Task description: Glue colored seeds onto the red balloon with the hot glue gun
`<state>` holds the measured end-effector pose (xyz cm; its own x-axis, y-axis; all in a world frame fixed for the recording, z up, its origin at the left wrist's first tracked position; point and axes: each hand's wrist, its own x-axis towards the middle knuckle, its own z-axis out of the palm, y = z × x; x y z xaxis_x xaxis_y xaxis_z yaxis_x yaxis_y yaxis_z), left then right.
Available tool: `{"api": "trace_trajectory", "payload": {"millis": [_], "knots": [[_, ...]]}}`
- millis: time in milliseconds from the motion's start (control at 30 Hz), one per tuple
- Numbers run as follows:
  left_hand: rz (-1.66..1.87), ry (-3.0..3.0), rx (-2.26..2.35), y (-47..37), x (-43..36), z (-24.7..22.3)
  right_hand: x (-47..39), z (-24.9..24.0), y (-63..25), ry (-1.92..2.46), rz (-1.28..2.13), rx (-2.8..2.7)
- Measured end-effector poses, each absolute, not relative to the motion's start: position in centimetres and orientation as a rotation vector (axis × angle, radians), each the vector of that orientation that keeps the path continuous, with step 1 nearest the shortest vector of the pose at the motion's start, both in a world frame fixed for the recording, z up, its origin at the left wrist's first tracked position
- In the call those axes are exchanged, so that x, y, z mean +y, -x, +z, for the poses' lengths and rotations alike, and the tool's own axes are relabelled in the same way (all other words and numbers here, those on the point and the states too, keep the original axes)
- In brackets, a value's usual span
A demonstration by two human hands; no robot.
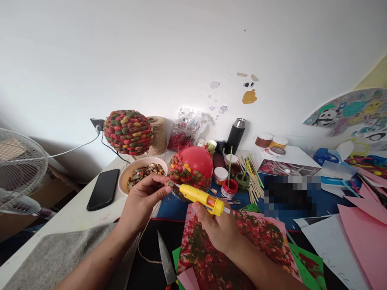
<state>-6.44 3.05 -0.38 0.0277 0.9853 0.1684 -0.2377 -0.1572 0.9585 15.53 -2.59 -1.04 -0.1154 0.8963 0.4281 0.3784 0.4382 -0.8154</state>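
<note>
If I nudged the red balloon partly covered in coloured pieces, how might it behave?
The red balloon looks air-filled, so it is probably light for its size. Its round shape might let it roll. Its glossy bare skin may feel slippery; the bumpy coloured pieces probably grip better.

Over the remote view I see the phone [103, 189] on the worktop [77, 219], left of the bowl [121, 185]; twine [157, 137] behind the bowl; the balloon [199, 159] between bowl and jars [229, 189].
</note>
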Motion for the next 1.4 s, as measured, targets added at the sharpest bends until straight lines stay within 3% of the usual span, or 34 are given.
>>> {"api": "trace_trajectory", "payload": {"millis": [433, 633, 767, 967, 1167, 1400], "knots": [[1.488, -1.148, 1.014, 7.7, 4.1, 0.2, -2.2, -1.3, -15.4, 1.074, 0.617, -1.717], [1.705, -1.266, 1.333, 10.2, 4.5, 3.8, -1.8, -1.2, -16.1, 1.023, 0.950, -1.402], [1.467, -1.896, 1.541, 9.5, 5.2, 6.1, -1.2, -0.9, -16.8, 1.031, 1.066, -1.128], [1.039, -2.557, 1.331, 6.4, 8.1, 7.7, -0.6, -0.4, -17.3, 1.027, 1.054, -1.038], [0.723, -2.762, 1.378, 5.3, 9.4, 8.4, -0.7, 0.1, -17.6, 0.977, 1.037, -1.048], [0.613, -2.826, 1.405, 4.8, 9.8, 8.6, -0.7, -0.4, -17.4, 0.941, 1.095, -1.053]]}}
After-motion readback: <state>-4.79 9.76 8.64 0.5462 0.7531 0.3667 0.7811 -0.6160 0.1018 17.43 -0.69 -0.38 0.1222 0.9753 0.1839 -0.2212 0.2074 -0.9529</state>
